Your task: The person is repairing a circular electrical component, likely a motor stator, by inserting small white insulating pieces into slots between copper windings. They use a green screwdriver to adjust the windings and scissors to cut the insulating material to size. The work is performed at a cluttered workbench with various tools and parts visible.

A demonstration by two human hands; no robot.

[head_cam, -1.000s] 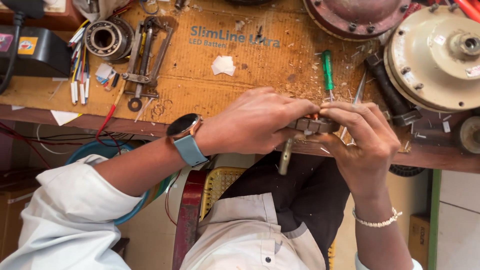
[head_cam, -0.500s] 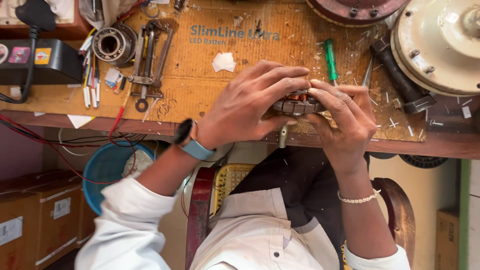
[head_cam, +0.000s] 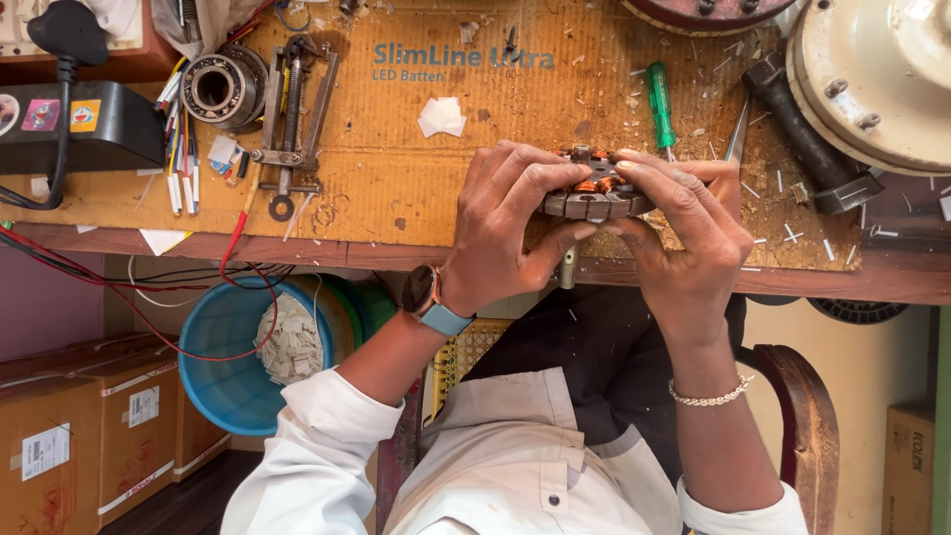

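Since a moment ago both hands have carried the round metal stator with copper windings (head_cam: 592, 190) up from the front edge and further onto the cardboard-covered wooden worktop (head_cam: 396, 198), where it now sits near the front edge, right of centre. At the far right corner of the worktop lies a large cream-coloured round motor housing (head_cam: 872, 84), with a black cylindrical handle (head_cam: 807, 139) slanting just beside it. Below the worktop on the left stands a blue plastic bucket (head_cam: 223, 347) with pale scraps inside. A black power adapter box (head_cam: 84, 124) rests at the left end, next to a steel ball bearing ring (head_cam: 215, 87) and a metal puller tool (head_cam: 292, 119). The left hand (head_cam: 505, 223), with a blue-strapped watch on its wrist, is closed around the stator's left side, fingers over the top and thumb beneath. The right hand (head_cam: 684, 233), wearing a beaded bracelet, grips the right side likewise. A green-handled screwdriver (head_cam: 659, 104) lies just behind the stator, and a small white paper scrap (head_cam: 441, 116) lies well to its left.
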